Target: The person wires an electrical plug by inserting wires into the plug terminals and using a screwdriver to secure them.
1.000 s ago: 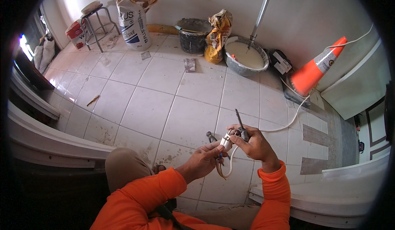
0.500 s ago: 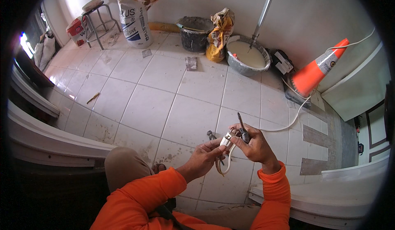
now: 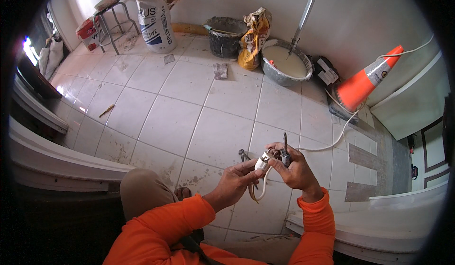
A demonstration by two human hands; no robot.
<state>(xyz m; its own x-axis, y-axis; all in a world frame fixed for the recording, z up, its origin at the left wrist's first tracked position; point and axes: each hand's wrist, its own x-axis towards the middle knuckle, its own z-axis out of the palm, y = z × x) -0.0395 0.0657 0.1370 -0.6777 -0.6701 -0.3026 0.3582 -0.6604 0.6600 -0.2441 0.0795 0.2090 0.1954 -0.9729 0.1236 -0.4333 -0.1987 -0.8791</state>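
Observation:
My left hand (image 3: 238,176) pinches a white electrical plug (image 3: 262,162) between thumb and fingers. A white cable (image 3: 266,184) loops down below it, next to a brownish strand. My right hand (image 3: 295,169) is closed round what looks like a dark screwdriver (image 3: 285,146), its shaft pointing up. The thumb and fingertips of that hand also touch the plug's upper end, where the small parts are too fine to make out. Behind my left hand, a dark metal hand tool (image 3: 243,154) with a rounded head lies on the floor, partly hidden.
White tiles (image 3: 220,127) cover the floor. Along the wall stand a stool (image 3: 113,26), a paper sack (image 3: 156,28), a black bucket (image 3: 225,42), a yellow bag (image 3: 253,42) and a basin of pale liquid (image 3: 286,78). A cable (image 3: 332,144) runs toward an orange cone (image 3: 362,85).
The screwdriver has swung from leaning left to nearly upright as my right hand turned slightly. The plug has shifted slightly in my fingers. My left hand keeps its hold.

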